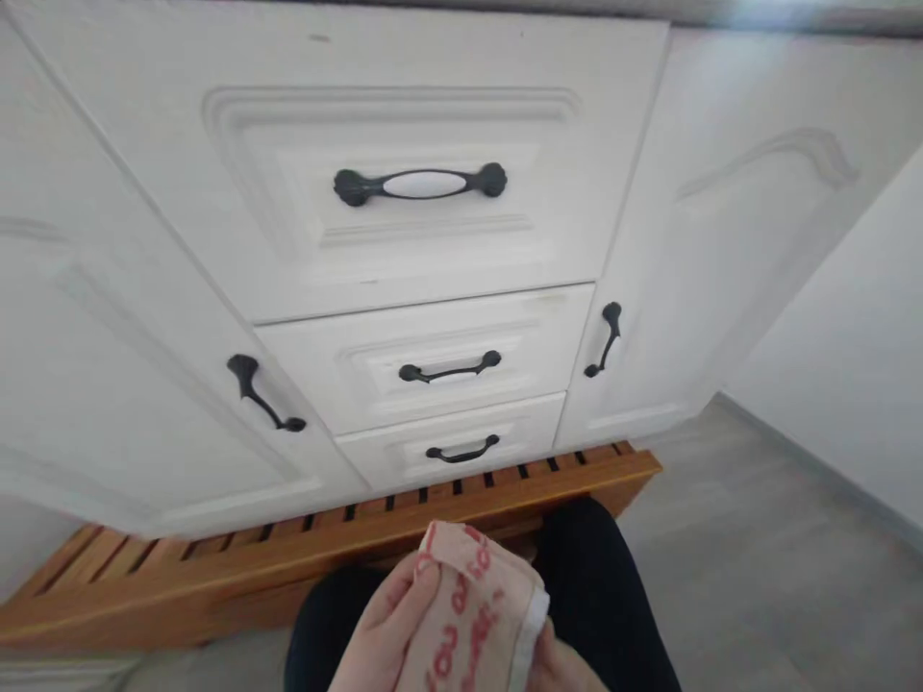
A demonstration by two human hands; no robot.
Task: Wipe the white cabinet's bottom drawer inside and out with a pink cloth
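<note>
A pale pink cloth [461, 615] with red lettering and a white edge is held between both hands, low in the head view. My left hand [386, 625] grips its left side, with the thumb lying over the fabric. On the right side, near the white edge, my right hand [562, 663] is closed on the cloth, and part of this hand is cut off by the bottom of the picture. The cloth looks folded, with its top edge turned over.
White drawers [433, 250] with dark handles [420, 183] face me, with cabinet doors on both sides. Below them runs a slatted wooden bench or step [324, 567]. My dark-clad knees [598, 586] are bent beside the cloth. Grey floor [779, 577] and a white wall [851, 375] lie to the right.
</note>
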